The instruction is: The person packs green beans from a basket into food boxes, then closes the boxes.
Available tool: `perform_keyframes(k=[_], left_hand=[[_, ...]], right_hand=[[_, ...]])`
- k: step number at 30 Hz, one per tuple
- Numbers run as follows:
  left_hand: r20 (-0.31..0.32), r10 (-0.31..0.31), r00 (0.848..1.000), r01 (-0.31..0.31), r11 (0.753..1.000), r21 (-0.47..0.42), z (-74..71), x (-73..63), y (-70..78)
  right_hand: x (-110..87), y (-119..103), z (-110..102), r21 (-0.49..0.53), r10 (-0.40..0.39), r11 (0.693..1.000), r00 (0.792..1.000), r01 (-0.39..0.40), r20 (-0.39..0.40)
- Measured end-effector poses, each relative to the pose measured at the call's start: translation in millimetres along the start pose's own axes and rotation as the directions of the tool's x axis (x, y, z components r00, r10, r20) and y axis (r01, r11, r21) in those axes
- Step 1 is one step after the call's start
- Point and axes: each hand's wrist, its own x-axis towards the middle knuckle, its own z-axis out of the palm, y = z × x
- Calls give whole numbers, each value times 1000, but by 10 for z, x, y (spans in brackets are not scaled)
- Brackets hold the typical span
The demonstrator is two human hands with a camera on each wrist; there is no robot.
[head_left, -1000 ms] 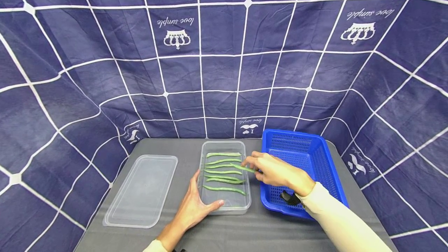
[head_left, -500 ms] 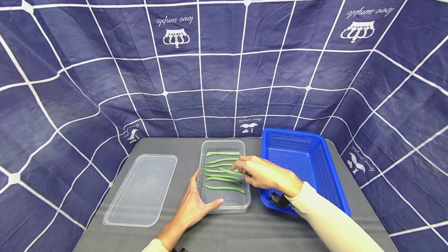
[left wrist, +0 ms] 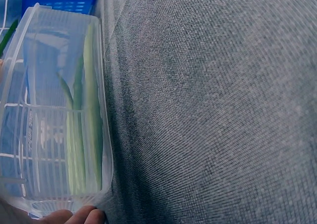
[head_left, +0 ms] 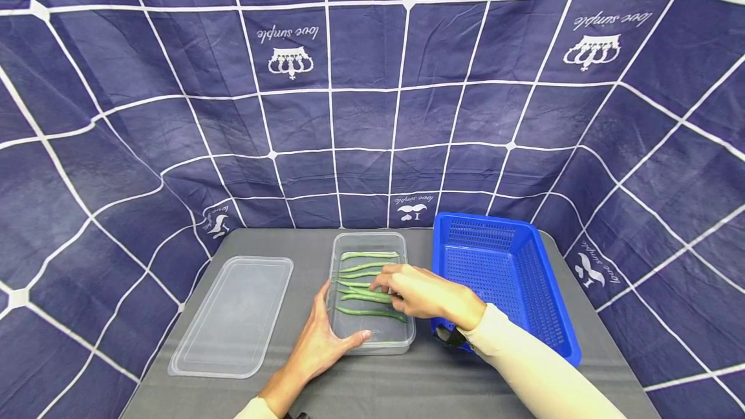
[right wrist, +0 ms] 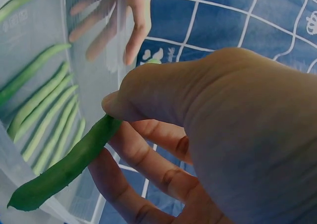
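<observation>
A clear plastic food container stands in the middle of the table, with several green beans lying crosswise in a row on its floor. My left hand holds the container at its near left corner, fingers along the outer left wall and thumb over the rim. Over the right part of the container is my right hand. Its thumb and fingers pinch one end of a green bean, whose free end points down in the right wrist view. In the head view that bean is partly hidden by the hand.
A translucent lid lies flat on the grey cloth-covered table to the left. Right of the container stands a blue perforated basket, partly behind the right forearm. A blue curtain with white lines surrounds the table's back and sides.
My right hand has moved left from between basket and container to over the container, bringing the bean down among the others. The left hand has stayed at the container's corner.
</observation>
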Motion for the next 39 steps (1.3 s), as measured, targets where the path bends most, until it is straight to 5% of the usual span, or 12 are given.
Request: perform_keyframes(k=[29, 39], left_hand=[[4, -10, 1000, 10, 1000, 9, 1, 10, 2], [7, -1, 1000, 1, 1000, 8, 7, 16, -12]], right_hand=[[209, -120, 194, 3, -16, 1000, 998, 16, 54], [192, -97, 225, -4, 36, 999, 997, -36, 69]])
